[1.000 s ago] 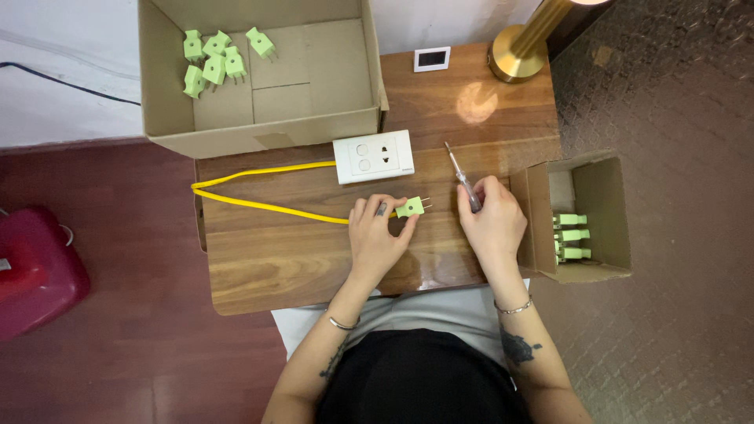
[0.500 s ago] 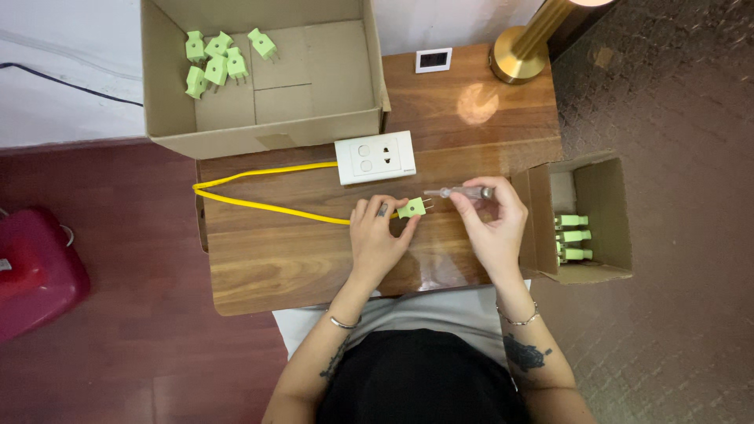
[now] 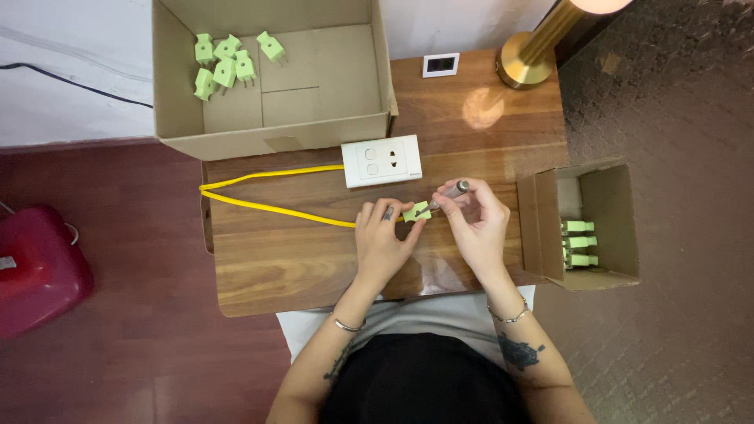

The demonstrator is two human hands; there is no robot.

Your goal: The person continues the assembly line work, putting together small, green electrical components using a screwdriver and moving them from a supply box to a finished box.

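Since a second ago, the screwdriver (image 3: 453, 189) has swung from an upright slant beside the right hand (image 3: 475, 224) to a low angle, with its tip now at the green plug (image 3: 417, 210). The left hand (image 3: 383, 239) remains on the plug at about the same spot.

Surface: a small wooden bench (image 3: 314, 259) with visible grain, set against a pale wall and standing on a dark red floor. To the right the floor is covered by a dark patterned surface. A large open cardboard box (image 3: 314, 86) rests on the far left part of the bench and holds several loose green plugs (image 3: 224, 67) in one corner. A smaller cardboard box (image 3: 605, 204) at the right edge holds three more green plugs (image 3: 577, 242) in a row. A white socket block (image 3: 382, 160) lies near the middle; a yellow cable (image 3: 259, 188) loops from it to the left and back towards the hands. A brass lamp base (image 3: 528, 69) stands at the far right corner. A red object (image 3: 35, 267) sits on the floor to the left.

Grip: the left grip is closed on the green plug, thumb and fingertips pinching it just above the bench. The right grip is closed around the screwdriver handle, fingers curled.
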